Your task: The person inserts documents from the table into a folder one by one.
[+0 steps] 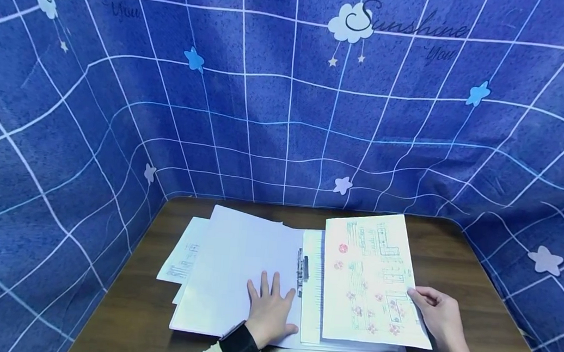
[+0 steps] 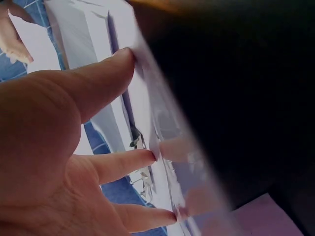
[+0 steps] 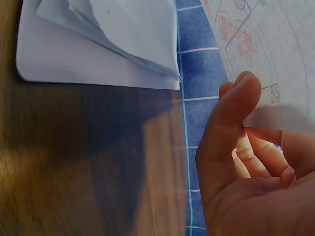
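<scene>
A white binder lies open on the table, its left cover (image 1: 227,281) flat and its metal clip (image 1: 302,267) near the fold. My left hand (image 1: 270,311) rests on that cover with the fingers spread, just left of the clip. In the left wrist view the fingertips touch a glossy surface. Over the binder's right half, my right hand (image 1: 441,315) pinches a drawing sheet (image 1: 365,280) by its right edge. Red stamps and line diagrams mark the sheet. The right wrist view shows the thumb on its printed face, with the sheet raised apart from the paper stack (image 3: 133,29).
Printed papers (image 1: 180,259) stick out from under the left cover. The brown wooden table (image 1: 482,326) extends on both sides of the binder. A blue curtain (image 1: 286,122) with a white grid, stars and clouds hangs behind and beside the table.
</scene>
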### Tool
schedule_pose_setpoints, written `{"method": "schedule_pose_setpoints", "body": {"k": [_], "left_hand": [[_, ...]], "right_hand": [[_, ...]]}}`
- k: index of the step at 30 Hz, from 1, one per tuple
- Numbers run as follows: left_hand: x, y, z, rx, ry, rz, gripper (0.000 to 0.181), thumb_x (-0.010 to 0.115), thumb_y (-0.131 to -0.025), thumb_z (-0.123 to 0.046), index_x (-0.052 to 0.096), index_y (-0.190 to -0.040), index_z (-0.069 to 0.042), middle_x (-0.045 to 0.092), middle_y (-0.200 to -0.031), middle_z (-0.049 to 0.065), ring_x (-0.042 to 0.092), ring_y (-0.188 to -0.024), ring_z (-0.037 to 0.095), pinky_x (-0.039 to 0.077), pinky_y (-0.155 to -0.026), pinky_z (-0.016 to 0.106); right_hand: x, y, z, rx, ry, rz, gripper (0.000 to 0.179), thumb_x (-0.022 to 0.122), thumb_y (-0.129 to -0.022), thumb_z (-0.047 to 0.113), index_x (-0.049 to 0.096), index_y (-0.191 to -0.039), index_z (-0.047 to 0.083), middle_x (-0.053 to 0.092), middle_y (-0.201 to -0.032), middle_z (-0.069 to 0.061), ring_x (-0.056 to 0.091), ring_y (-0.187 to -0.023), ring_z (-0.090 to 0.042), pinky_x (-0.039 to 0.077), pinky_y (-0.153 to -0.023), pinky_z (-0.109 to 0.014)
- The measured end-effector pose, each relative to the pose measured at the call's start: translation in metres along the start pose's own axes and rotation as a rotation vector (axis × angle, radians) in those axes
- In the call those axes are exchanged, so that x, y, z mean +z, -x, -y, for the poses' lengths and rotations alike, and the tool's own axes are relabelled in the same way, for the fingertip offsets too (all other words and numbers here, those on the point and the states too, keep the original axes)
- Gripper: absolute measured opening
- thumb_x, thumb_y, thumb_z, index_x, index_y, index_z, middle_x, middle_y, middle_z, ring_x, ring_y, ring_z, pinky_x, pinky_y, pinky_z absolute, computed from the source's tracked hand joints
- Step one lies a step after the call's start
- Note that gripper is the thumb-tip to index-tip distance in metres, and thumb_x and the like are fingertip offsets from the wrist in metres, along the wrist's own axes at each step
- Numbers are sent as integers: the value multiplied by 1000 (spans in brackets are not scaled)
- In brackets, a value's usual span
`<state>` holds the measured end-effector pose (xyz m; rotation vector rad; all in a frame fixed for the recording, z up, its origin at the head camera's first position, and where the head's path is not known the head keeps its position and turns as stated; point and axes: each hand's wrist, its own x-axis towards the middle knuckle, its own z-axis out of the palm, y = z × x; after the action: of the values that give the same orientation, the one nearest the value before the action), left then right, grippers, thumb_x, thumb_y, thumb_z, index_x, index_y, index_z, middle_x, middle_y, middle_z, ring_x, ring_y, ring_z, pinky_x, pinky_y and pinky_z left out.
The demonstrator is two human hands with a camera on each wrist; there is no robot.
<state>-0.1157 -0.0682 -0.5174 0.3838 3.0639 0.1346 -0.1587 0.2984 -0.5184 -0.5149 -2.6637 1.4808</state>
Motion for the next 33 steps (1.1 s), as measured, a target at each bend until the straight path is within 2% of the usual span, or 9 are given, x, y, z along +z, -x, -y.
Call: {"method": "schedule_pose_setpoints", "body": {"k": [7,14,25,33], "left_hand": [[1,-1,-1,-13,-16,13,83,84,-73,-61,64,-141,-18,40,-153,33,30,-140,63,19,-102,85],[2,-1,0,-11,-5,-7,82,86,-72,-60,65,-139,-17,42,-152,34,31,-139,64,20,-101,86],[4,0,3,1,-2,-28,83,85,-71,-61,65,-139,-18,43,-151,33,34,-138,63,21,-102,84],[2,1,4,1,14,-24,82,85,-73,-61,64,-140,-19,43,-152,32,34,-140,61,22,-103,84]], "right_hand": [[-1,0,-3,17,3,4,39,70,-98,26,70,-120,-6,73,-81,-1,63,-67,-13,47,-55,-27],[4,0,-2,7,23,26,36,70,-98,24,71,-119,-6,73,-82,-1,61,-70,-14,45,-58,-27],[31,-5,4,-67,57,80,34,70,-98,22,72,-116,-7,72,-86,-4,58,-76,-16,43,-63,-27],[49,-6,8,-54,64,117,32,70,-98,21,72,-116,-6,71,-88,-6,60,-78,-19,44,-63,-28]]}}
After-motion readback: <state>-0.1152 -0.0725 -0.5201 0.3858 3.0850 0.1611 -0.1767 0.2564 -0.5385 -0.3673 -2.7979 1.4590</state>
